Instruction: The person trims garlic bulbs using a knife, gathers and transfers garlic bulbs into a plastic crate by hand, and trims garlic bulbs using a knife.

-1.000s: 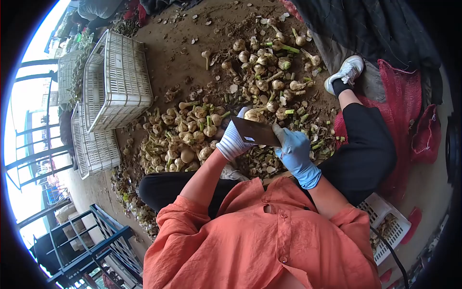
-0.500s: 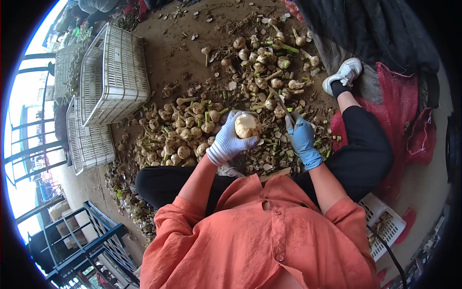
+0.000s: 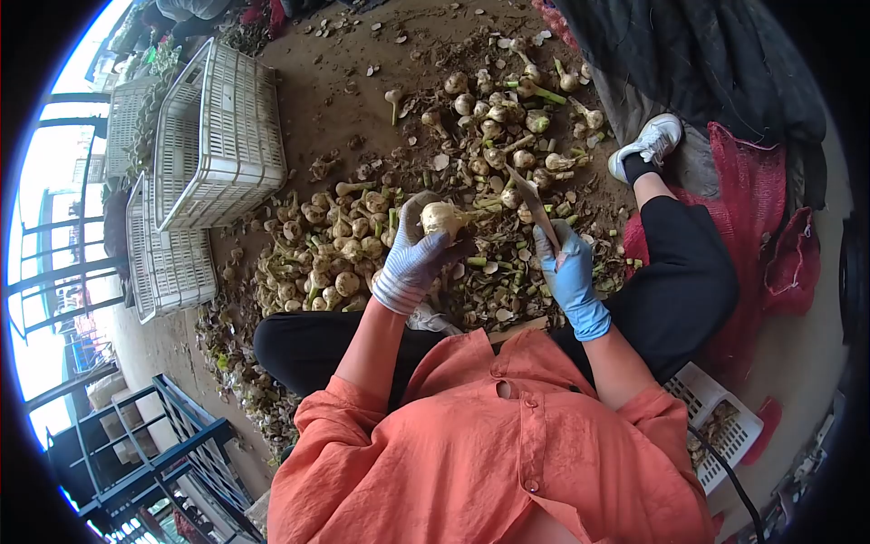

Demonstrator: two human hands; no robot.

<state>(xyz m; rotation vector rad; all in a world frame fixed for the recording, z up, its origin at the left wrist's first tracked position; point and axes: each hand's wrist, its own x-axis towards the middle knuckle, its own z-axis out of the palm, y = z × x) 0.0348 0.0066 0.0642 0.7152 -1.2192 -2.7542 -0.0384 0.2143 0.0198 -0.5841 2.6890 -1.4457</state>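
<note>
My left hand (image 3: pixel 410 257), in a white and grey striped glove, is closed around a garlic bulb (image 3: pixel 441 219) whose stem points right. My right hand (image 3: pixel 571 276), in a blue glove over a light one, grips a knife (image 3: pixel 533 201) with its blade pointing up and to the left. The blade is apart from the bulb. Beyond and to the left of my left hand lies a heap of garlic bulbs (image 3: pixel 347 284). More bulbs with stems (image 3: pixel 537 121) are scattered on the ground farther ahead, with cut stem pieces and peel near the knife.
White plastic crates (image 3: pixel 237 136) stand at the left. A red mesh bag (image 3: pixel 757 204) and dark cloth (image 3: pixel 707 63) lie at the right, near my white shoe (image 3: pixel 654 145). A white basket (image 3: pixel 739 426) is at lower right, and a blue metal frame (image 3: pixel 172 444) at lower left.
The bulb in my left hand has moved left and turned, so its stem now points right instead of its pale cut face showing. The knife in my right hand has tilted more upright.
</note>
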